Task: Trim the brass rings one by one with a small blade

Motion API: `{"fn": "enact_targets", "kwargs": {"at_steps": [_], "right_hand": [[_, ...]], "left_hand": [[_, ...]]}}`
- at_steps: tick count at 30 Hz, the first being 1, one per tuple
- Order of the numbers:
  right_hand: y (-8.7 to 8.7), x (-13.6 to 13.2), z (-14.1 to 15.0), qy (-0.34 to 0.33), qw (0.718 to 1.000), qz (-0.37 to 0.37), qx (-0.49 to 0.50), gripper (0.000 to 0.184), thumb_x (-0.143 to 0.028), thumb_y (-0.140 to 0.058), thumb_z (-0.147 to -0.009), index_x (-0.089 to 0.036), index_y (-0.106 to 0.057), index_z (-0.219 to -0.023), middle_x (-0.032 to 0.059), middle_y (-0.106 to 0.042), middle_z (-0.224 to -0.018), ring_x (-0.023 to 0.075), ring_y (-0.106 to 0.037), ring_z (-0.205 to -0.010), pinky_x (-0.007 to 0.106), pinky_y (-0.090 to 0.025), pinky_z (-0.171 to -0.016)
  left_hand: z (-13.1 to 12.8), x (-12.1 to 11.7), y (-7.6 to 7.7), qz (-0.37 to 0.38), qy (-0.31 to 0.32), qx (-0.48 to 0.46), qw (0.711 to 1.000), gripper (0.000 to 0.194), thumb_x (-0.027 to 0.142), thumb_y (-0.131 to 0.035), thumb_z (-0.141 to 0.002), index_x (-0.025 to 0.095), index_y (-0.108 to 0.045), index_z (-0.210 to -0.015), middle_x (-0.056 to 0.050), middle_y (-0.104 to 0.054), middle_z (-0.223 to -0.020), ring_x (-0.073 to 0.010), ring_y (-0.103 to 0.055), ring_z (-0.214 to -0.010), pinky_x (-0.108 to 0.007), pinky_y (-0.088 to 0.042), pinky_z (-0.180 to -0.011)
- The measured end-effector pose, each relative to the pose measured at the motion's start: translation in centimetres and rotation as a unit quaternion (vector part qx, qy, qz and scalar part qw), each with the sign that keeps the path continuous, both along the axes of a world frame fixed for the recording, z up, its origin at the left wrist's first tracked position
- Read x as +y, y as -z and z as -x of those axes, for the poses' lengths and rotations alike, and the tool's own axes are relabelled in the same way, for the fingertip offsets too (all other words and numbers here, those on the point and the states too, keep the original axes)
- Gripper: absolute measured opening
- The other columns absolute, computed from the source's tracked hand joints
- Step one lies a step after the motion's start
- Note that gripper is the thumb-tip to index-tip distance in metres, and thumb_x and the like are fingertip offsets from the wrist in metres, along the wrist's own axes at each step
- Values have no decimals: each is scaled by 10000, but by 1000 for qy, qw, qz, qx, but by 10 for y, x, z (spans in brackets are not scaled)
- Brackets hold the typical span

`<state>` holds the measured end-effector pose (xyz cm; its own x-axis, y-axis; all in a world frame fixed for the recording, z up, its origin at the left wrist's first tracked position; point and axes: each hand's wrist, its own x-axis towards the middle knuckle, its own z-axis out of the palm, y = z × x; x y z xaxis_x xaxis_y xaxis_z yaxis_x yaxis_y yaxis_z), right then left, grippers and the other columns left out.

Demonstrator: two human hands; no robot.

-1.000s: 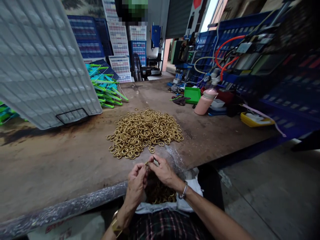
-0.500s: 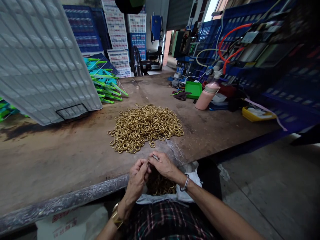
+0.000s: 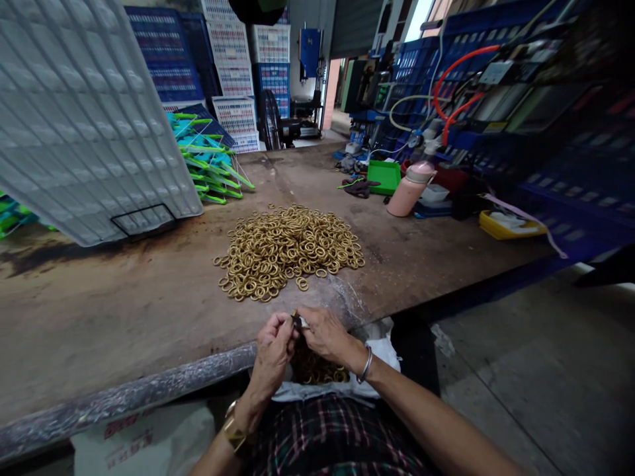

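Observation:
My left hand [image 3: 274, 340] and my right hand [image 3: 325, 334] meet just above the table's front edge, fingertips pinched close together. A gold-coloured ring [image 3: 295, 313] shows in part at the left fingertips. The right hand is closed round a small, pale-ended tool [image 3: 303, 322] with a dark part towards the left; its kind is too small to make out. Beyond the hands lies a heap of gold-coloured rings [image 3: 292, 248] on the brown table. Below them, in my lap, an open white bag [image 3: 377, 354] holds more rings [image 3: 322, 370].
A tilted white plastic crate [image 3: 99, 132] stands at left, beside green and blue hangers [image 3: 213, 165]. To the right are a pink bottle [image 3: 409, 192], a green tray [image 3: 384, 176] and a yellow tray [image 3: 510, 226]. Stacked crates [image 3: 228, 73] and a fan [image 3: 272, 119] stand behind.
The view has tipped slightly downward. My right hand has turned at the fingertips, and the tool's dark part now shows between the hands. The heap of rings looks unchanged.

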<state>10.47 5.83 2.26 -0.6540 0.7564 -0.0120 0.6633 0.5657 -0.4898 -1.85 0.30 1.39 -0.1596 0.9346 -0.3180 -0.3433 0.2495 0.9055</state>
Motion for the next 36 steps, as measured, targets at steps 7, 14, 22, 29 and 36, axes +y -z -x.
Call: {"fn": "enact_targets", "kwargs": {"at_steps": [7,14,22,29,36], "right_hand": [[3,8,1,42,993,-2,-111,284,-111,-365,-778,-154,-524,-1009,92,-642,-852,177,-565,-715,258,-303,-617],[8,47,1,153,984,-56,-76,253,-179,-393,-827,-170,-496,-1058,87,-647,-866,191,-586,-790,260,-321,-634],[14,66,12,149,985,-63,-64,199,-223,-421,-848,-194,-515,-1020,73,-618,-974,180,-559,-859,257,-309,-669],[15,68,9,178,982,-40,-41,171,-150,-427,-804,-168,-537,-934,70,-620,-856,160,-548,-748,247,-302,-617],[10,44,14,196,938,126,256,94,-238,-423,-778,-184,-479,-724,-38,-498,-625,107,-455,-598,211,-337,-573]], "left_hand": [[-4,-6,-8,9,1,34,999,365,516,-602,-681,176,-469,-699,82,-460,-490,-22,-318,-359,-147,-214,-354],[-3,-7,-10,15,8,-145,989,343,463,-642,-677,175,-458,-708,39,-549,-605,-38,-395,-405,-154,-257,-358],[9,-5,-2,34,-4,-243,969,257,322,-686,-669,162,-497,-738,13,-572,-669,-66,-496,-503,-147,-302,-377],[14,3,-2,91,-34,-336,937,235,230,-718,-622,140,-520,-708,2,-558,-651,-81,-532,-544,-140,-333,-386],[7,8,0,26,-60,-229,971,309,281,-749,-593,162,-493,-719,43,-529,-610,-68,-506,-515,-136,-340,-381]]}}
